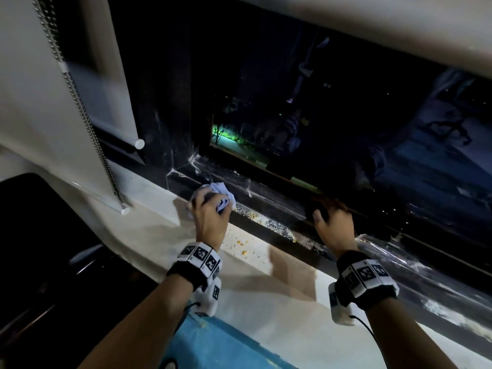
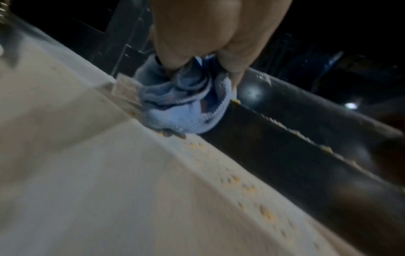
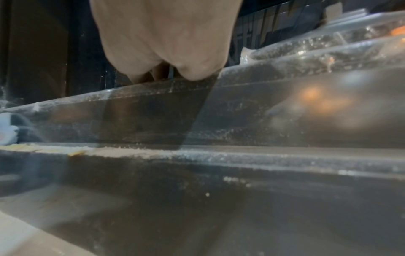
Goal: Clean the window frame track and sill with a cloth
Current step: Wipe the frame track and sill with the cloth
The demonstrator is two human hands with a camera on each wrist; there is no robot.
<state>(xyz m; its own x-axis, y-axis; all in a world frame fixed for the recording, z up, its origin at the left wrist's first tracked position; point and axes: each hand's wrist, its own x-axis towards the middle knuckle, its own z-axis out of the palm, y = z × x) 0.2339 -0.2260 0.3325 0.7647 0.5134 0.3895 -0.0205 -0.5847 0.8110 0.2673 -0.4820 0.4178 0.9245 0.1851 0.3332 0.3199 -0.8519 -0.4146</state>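
Note:
My left hand [image 1: 210, 213] grips a crumpled light blue cloth [image 1: 219, 194] and presses it down where the white sill [image 1: 159, 222] meets the dark window track [image 1: 269, 206], near the track's left end. In the left wrist view the fingers [image 2: 175, 52] bunch the cloth [image 2: 181, 107] against the sill's [image 2: 109, 181] edge. Yellow crumbs [image 1: 241, 245] lie scattered on the sill just right of the cloth, and pale dust lines the track. My right hand [image 1: 331, 218] rests further right on the track's raised rail [image 3: 219, 110], fingers laid over it, holding nothing.
A roller blind with a bead chain [image 1: 87, 123] hangs at the left, above the sill. The dark window pane [image 1: 319, 115] stands behind the track. A black object [image 1: 40, 235] sits low on the left, and a blue surface [image 1: 213, 342] lies below the sill.

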